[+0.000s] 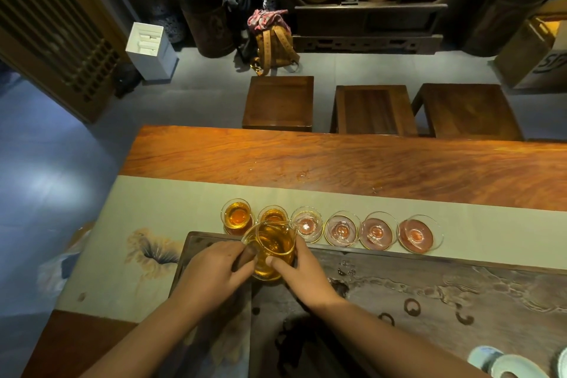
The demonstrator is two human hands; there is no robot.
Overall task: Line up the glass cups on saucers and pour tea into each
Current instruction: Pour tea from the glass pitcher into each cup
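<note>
Both hands hold a clear glass pitcher of amber tea (pixel 271 250) just above the far edge of a dark carved wooden tea tray (pixel 429 279). The left hand (pixel 211 267) grips it from the nine o'clock side, fingers curled against the glass wall; the right hand (pixel 302 270) wraps it from the three o'clock side, thumb pressed on the near face. The pitcher tilts toward twelve o'clock, its spout end over the second cup.

Six small clear glass cups on round glass saucers stand in a row on a pale beige table runner (pixel 171 209), running from nine o'clock to three o'clock just beyond the tray. The first cup (pixel 237 215), at the nine o'clock end, is full of amber tea. The second cup (pixel 273 214) also holds tea, its near side hidden behind the pitcher's rim. The third cup (pixel 306 224) seems empty or nearly so, though the glare makes that hard to judge. The fourth cup (pixel 341 228), fifth cup (pixel 376 230) and sixth cup (pixel 417 233) show only their reddish bases.

The runner lies on a long reddish-brown wooden table (pixel 337 159). Past it, at twelve o'clock, three dark square wooden stools (pixel 278 103) stand on the grey floor. A pale blue-and-white ceramic dish (pixel 515 368) sits at five o'clock on the tray.
</note>
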